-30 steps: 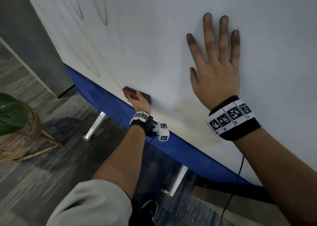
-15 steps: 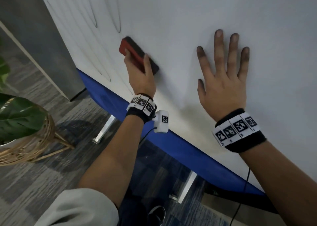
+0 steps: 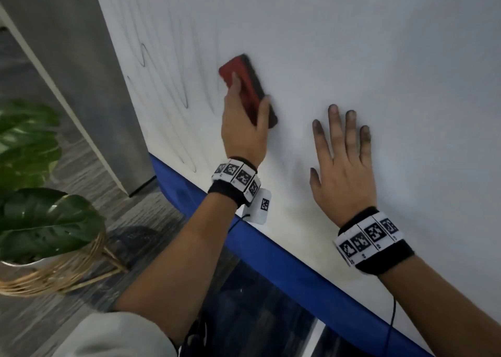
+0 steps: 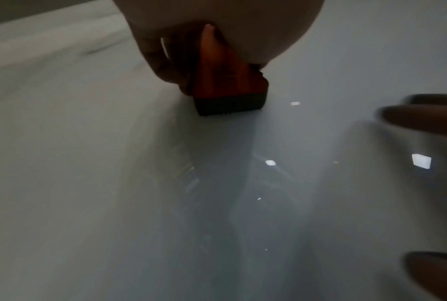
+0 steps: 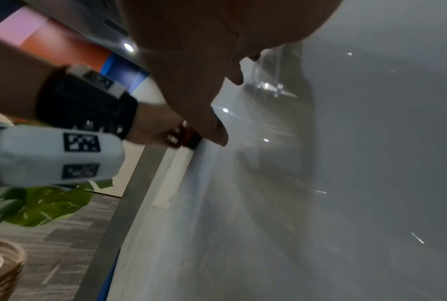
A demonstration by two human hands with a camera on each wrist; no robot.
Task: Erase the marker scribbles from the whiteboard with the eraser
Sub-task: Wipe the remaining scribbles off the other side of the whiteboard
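A red eraser (image 3: 238, 66) with a dark felt face lies tilted against the whiteboard (image 3: 339, 37). My left hand (image 3: 248, 96) grips it by its sides, thumb on the right edge, and presses it to the board. Thin dark marker scribbles (image 3: 165, 83) loop down the board's left part, just left of the eraser. My right hand (image 3: 341, 150) lies flat on the board to the eraser's right, its smudged fingers spread. The left wrist view shows the eraser (image 4: 227, 81) end-on, felt against the board, with right-hand fingertips (image 4: 423, 120) at the edge.
A blue frame (image 3: 284, 264) runs along the board's bottom edge, with metal legs (image 3: 317, 337) below it. A leafy plant in a wicker basket (image 3: 40, 221) stands on the floor at left. A grey panel (image 3: 81, 72) borders the board's left side.
My left hand has swept the eraser upward from the board's bottom edge to mid-height. The right hand has stayed flat on the board.
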